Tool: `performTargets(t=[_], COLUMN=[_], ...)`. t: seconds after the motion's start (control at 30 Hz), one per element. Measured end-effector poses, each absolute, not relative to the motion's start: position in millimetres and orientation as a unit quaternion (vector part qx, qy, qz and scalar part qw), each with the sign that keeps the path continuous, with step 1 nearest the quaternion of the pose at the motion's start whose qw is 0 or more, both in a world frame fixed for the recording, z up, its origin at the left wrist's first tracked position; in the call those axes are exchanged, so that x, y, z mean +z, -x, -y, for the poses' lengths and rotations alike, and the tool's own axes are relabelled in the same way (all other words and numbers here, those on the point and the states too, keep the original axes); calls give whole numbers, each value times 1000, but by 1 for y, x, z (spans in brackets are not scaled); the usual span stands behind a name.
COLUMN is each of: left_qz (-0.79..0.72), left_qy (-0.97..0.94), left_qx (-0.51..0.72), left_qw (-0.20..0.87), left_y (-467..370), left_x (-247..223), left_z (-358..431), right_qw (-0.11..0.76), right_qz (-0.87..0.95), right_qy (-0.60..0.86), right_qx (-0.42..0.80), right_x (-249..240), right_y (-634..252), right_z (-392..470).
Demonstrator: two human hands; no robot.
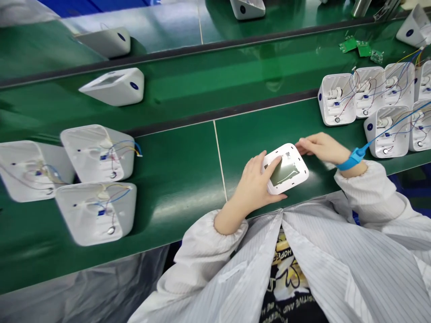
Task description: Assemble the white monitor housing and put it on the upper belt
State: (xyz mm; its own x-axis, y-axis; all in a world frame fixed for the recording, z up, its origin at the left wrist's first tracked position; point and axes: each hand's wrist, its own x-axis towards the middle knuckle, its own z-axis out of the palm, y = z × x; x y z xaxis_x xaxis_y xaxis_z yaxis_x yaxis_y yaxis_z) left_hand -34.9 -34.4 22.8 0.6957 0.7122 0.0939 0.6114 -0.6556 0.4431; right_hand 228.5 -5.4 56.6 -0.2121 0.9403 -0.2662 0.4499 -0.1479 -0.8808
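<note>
Head view: left fingers (271, 169) hold a rounded white panel (292, 157).

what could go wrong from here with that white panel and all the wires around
The left hand's grip has its thumb over part of the window in the white panel, so it might smudge it. The blue cord from the wristband passes, in this view, across open housings with loose wires, and could snag some. A wire connector sticks out past a left-side housing and might get caught.
</note>
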Motion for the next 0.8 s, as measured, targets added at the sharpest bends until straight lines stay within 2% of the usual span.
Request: performTargets(t=[0.07,0.17,0.33,0.5,0.67,0.8], left_qz=[-372,-379,-438,-582,-576,-541], left_qy=[-901,-897,-869,-771,-775,-759], left_qx=[126,134,149,229,232,298], left_qw=[182,183,177,115,119,205], left_y=[22,7,6,-1,4,18], left_x=[24,23,18,9,-4,-9], left_z=[34,34,32,37,63,35], right_qw=[231,256,329,368,329,280], right_qz=[616,591,509,554,600,623], right_qy=[600,657,643,636,572,530], right_qx=[454,393,469,392,452,503], right_x=[48,38,27,12,12,25], right_y=[-221,-214,-209,-178,-184,-202], right_z=[17,25,44,66,45,23])
